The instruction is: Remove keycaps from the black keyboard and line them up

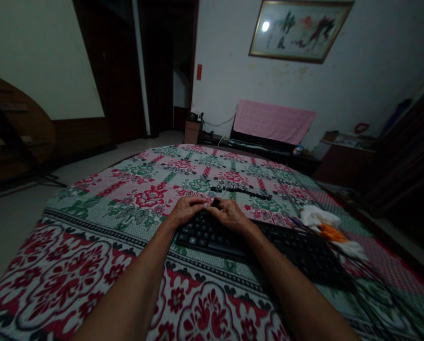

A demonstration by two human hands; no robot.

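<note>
Pinching a keycap (216,203) together, left hand (185,211) and right hand (231,214) fingers hover over keyboard (300,250); keycap row (242,191) beyond.

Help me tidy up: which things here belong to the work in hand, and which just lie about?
In hand: keyboard, under the left hand and right hand; row of keycaps beyond it.
Lying about: white and orange cloths, pink towel, framed picture.
</note>
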